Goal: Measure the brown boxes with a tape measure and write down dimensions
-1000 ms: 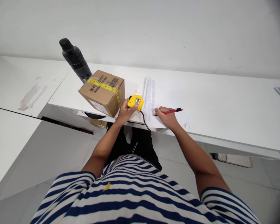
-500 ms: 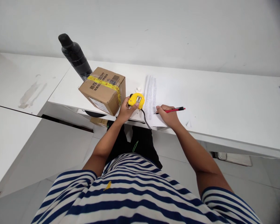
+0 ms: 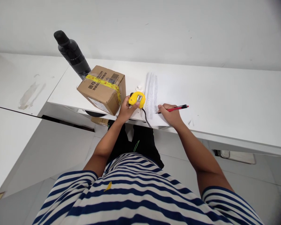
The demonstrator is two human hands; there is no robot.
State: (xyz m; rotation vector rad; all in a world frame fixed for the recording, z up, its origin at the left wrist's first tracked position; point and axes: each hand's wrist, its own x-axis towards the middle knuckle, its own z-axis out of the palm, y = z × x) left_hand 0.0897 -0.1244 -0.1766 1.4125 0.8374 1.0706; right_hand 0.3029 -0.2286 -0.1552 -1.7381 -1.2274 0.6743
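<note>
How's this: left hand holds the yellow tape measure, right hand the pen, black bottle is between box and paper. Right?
Not quite: the bottle isn't between box and paper; the head view shows it behind the box, toward the left. The rest holds: left hand has the tape measure, right hand the pen.

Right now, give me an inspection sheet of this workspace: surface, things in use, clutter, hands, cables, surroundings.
Surface: white desk, small marks.
Things in use: yellow tape measure; red-and-black pen; paper with dense writing.
Clutter: taped cardboard box; black bottle; small white item, unclear.
Hands: left hand, grip on tape measure; right hand, grip on pen.
Cables: nothing seen; black strap hangs by the tape measure.
Surroundings: white wall, tiled floor.
</note>
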